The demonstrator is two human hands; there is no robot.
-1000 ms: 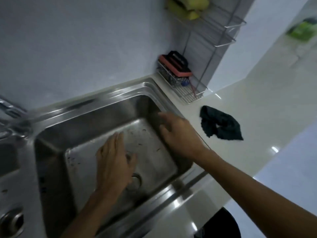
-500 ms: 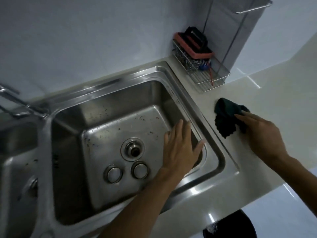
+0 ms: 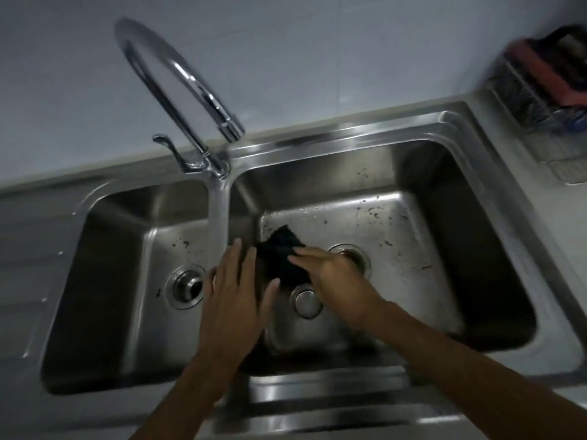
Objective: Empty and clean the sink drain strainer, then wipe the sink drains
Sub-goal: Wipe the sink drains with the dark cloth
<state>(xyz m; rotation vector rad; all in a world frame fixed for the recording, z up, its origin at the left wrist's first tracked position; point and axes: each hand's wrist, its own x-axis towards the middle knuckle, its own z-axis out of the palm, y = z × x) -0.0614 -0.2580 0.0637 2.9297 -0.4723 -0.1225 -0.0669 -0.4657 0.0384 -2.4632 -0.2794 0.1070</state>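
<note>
- The dark cloth (image 3: 283,256) lies on the floor of the right basin (image 3: 413,236), just at nine o'clock of the open drain (image 3: 351,260). It looks soft, limp and light; bunched up it should press easily into the drain ring, and any fold gives a hold.
- The right hand (image 3: 330,274) lies over the cloth's right edge and part of the drain, fingers flat on the fabric; whether it pinches the cloth or only presses it, I cannot tell.
- The left hand (image 3: 233,300) holds nothing, fingers spread, at eight o'clock of the cloth over the divider between the basins.
- A round metal plug (image 3: 305,300) sits at six o'clock of the cloth; smooth steel, likely slippery when wet.
- The left basin's drain (image 3: 185,285) has its fitting in place.
- Dark specks dot both basin floors.
- The faucet (image 3: 178,87) arcs at eleven o'clock.
- The rack (image 3: 546,77) at two o'clock is blurred and cut off; its contents are hard to make out.
</note>
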